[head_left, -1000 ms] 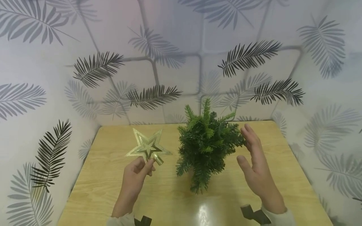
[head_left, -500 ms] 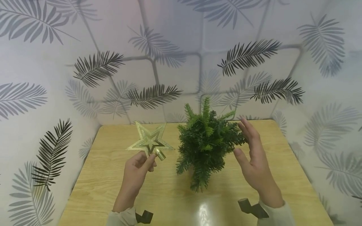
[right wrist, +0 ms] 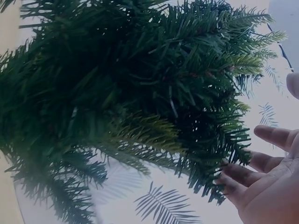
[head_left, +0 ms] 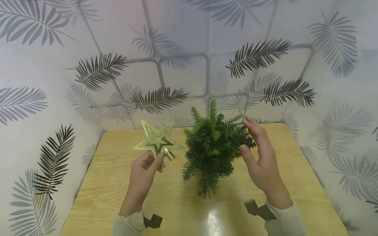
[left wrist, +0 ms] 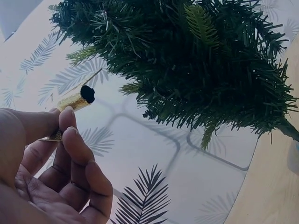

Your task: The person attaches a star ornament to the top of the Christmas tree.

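Head view: the left hand (head_left: 143, 172) pinches the star (head_left: 156, 137), now nearer the tree (head_left: 214, 147), at its left; the right hand (head_left: 263, 164), holding nothing, has advanced at its right, so both flank it. Left wrist: the socket (left wrist: 74, 100) points treeward. Right wrist: spread fingers (right wrist: 275, 136) meet or nearly meet the needles (right wrist: 210, 172).

star (head_left: 157, 139): gold | tree (head_left: 214, 147): dark and light green | table (head_left: 103, 183): yellow wood-grain | wall (head_left: 183, 77): pale, grey-and-black leaf print

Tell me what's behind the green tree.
Behind the tree, the head view shows the leaf-patterned wall and the back of the wooden table. The tree covers the stretch directly behind it; anything there is hidden.
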Action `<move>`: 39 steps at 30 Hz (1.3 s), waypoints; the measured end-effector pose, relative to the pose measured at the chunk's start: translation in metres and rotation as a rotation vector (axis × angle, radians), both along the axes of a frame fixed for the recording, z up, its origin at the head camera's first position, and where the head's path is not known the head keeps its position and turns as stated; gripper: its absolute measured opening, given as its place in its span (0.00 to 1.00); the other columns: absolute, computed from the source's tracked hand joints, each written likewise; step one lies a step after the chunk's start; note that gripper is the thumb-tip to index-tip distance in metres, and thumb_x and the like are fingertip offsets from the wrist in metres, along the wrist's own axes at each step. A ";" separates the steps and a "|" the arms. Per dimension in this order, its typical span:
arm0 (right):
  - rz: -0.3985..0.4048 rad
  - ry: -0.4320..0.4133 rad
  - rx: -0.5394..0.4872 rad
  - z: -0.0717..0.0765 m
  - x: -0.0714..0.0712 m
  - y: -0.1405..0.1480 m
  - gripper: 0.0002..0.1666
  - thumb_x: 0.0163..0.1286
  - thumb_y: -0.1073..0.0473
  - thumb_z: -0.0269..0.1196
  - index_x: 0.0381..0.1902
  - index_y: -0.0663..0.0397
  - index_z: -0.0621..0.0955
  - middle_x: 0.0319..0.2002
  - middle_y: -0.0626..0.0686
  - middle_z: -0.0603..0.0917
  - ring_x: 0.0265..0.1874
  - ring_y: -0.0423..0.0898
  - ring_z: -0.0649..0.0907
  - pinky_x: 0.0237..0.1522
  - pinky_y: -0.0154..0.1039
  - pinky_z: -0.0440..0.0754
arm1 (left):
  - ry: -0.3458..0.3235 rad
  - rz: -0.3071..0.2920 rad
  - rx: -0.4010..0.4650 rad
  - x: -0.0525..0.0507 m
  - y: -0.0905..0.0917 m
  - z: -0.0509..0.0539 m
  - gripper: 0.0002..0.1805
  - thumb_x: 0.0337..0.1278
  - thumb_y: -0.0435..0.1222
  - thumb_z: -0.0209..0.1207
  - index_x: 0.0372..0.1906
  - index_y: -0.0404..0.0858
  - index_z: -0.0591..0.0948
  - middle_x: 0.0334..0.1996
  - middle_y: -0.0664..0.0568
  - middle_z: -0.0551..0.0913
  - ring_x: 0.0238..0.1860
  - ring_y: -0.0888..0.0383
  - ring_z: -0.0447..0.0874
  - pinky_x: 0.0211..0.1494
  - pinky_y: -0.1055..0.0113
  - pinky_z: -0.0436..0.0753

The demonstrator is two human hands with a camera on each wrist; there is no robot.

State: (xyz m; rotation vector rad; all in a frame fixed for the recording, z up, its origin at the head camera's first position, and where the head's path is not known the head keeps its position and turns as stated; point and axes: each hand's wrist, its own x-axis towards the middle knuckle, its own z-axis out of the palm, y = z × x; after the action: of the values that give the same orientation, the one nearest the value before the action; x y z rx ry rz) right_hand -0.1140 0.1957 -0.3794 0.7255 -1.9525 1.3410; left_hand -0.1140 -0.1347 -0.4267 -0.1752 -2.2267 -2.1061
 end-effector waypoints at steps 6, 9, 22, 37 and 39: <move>-0.022 0.054 -0.008 0.009 -0.004 -0.005 0.38 0.81 0.42 0.56 0.70 0.72 0.71 0.72 0.66 0.70 0.73 0.62 0.67 0.75 0.51 0.62 | 0.024 -0.006 0.046 -0.003 0.002 -0.001 0.17 0.75 0.35 0.61 0.29 0.28 0.73 0.27 0.51 0.83 0.30 0.57 0.78 0.49 0.63 0.79; -0.044 0.086 0.003 0.016 -0.006 -0.009 0.39 0.81 0.41 0.56 0.68 0.72 0.72 0.72 0.65 0.71 0.72 0.63 0.68 0.75 0.52 0.62 | 0.048 -0.008 0.039 -0.005 0.004 0.003 0.17 0.75 0.34 0.60 0.28 0.29 0.72 0.26 0.53 0.83 0.29 0.57 0.79 0.47 0.63 0.79; -0.034 0.216 -0.058 0.051 -0.021 -0.038 0.31 0.80 0.46 0.58 0.58 0.74 0.79 0.64 0.66 0.79 0.67 0.62 0.75 0.71 0.57 0.67 | 0.121 -0.024 -0.001 -0.013 0.008 0.023 0.17 0.75 0.35 0.61 0.28 0.30 0.74 0.26 0.50 0.83 0.29 0.54 0.78 0.45 0.62 0.78; 0.062 0.090 0.005 0.050 -0.030 -0.051 0.25 0.81 0.54 0.58 0.62 0.70 0.78 0.53 0.62 0.85 0.49 0.54 0.85 0.59 0.45 0.78 | 0.160 -0.043 0.037 -0.017 0.014 0.036 0.16 0.74 0.34 0.61 0.29 0.29 0.74 0.26 0.47 0.83 0.26 0.55 0.77 0.42 0.64 0.79; 0.049 0.080 0.014 0.049 -0.030 -0.051 0.23 0.81 0.54 0.58 0.59 0.71 0.80 0.50 0.63 0.86 0.50 0.55 0.85 0.59 0.44 0.78 | 0.170 -0.048 0.039 -0.018 0.015 0.037 0.16 0.75 0.33 0.60 0.29 0.28 0.74 0.26 0.50 0.84 0.26 0.55 0.77 0.42 0.64 0.79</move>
State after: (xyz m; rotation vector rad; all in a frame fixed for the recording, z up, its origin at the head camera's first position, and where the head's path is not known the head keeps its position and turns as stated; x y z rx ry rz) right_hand -0.1437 0.1446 -0.3305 0.8266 -1.8944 1.3082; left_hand -0.1322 -0.1200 -0.3895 -0.3930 -2.1044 -2.0698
